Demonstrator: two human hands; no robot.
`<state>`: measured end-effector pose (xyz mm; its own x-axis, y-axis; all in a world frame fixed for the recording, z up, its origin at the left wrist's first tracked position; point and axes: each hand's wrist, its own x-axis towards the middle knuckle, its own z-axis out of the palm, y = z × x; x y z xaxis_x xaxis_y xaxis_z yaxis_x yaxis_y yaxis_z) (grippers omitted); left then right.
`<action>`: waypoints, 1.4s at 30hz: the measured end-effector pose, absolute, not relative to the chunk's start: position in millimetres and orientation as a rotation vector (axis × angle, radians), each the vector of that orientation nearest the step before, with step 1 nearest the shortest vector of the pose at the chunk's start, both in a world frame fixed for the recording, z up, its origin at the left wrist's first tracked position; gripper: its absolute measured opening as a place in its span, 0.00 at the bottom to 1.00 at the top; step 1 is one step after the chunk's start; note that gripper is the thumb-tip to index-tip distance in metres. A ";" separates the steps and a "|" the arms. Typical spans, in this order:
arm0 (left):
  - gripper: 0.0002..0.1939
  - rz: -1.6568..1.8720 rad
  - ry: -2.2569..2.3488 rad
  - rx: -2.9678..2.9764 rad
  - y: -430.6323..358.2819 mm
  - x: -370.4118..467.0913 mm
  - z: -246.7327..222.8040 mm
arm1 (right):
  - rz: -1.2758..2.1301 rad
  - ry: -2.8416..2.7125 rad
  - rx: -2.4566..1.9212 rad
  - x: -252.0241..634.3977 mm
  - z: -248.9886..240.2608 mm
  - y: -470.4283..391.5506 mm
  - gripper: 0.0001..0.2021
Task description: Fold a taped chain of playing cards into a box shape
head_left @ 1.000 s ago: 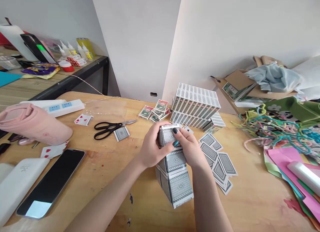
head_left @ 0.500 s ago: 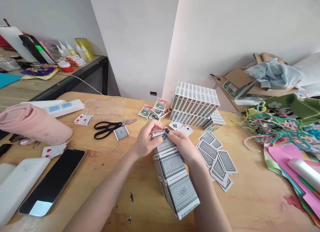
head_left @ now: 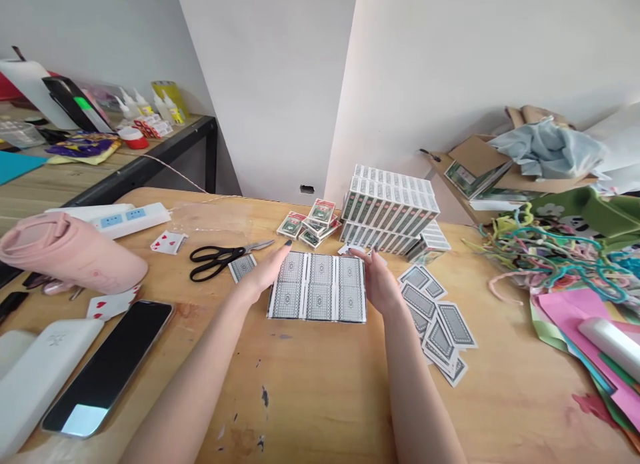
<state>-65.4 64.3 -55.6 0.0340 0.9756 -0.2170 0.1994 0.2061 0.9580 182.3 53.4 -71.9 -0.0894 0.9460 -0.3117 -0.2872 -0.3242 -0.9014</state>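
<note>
A box-like piece (head_left: 320,289) faced with grey-patterned playing cards sits crosswise on the table, three columns of card backs showing. My left hand (head_left: 267,271) holds its left end, with fingertips at the upper left corner. At the opposite end my right hand (head_left: 383,281) has its fingers around the upper right corner, partly behind the piece. To the left lie black-handled scissors (head_left: 217,259) and a single face-down card (head_left: 243,269). Loose face-down cards (head_left: 437,324) are scattered to the right of my right hand.
Stacked card boxes (head_left: 390,204) stand at the back, beside several loose card packs (head_left: 315,224). On the left are a pink tumbler (head_left: 75,254), a power strip (head_left: 130,217) and a phone (head_left: 110,367). Yarn (head_left: 565,257) and coloured paper (head_left: 575,324) lie at the right.
The card-covered piece has turned from pointing toward me to lying crosswise. My hands have moved apart from its far end to its two sides.
</note>
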 end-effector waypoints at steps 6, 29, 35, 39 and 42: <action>0.18 1.065 1.359 1.266 66.7 -67.6 -71.5 | 1.369 -0.979 -1.224 163.3 -83.1 50.0 0.16; 0.17 0.839 1.199 1.398 57.3 -67.5 -70.5 | 1.192 -1.307 -1.420 158.7 -62.4 44.4 0.09; 0.15 0.811 1.299 1.376 57.4 -62.8 -71.2 | 0.813 -1.759 -1.599 136.3 -53.2 39.3 0.09; 0.11 0.840 1.324 1.395 58.3 -60.1 -72.0 | 0.758 -1.819 -1.814 128.6 -50.6 42.1 0.07; 0.11 0.860 1.331 1.404 59.6 -59.2 -73.9 | 0.792 -1.817 -1.911 125.6 -46.8 45.9 0.05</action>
<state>-59.2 59.6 -73.9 0.1487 0.9806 -0.1274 0.2863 0.0806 0.9547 125.6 45.9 -46.8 0.0021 0.9909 -0.1348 0.7731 -0.0872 -0.6282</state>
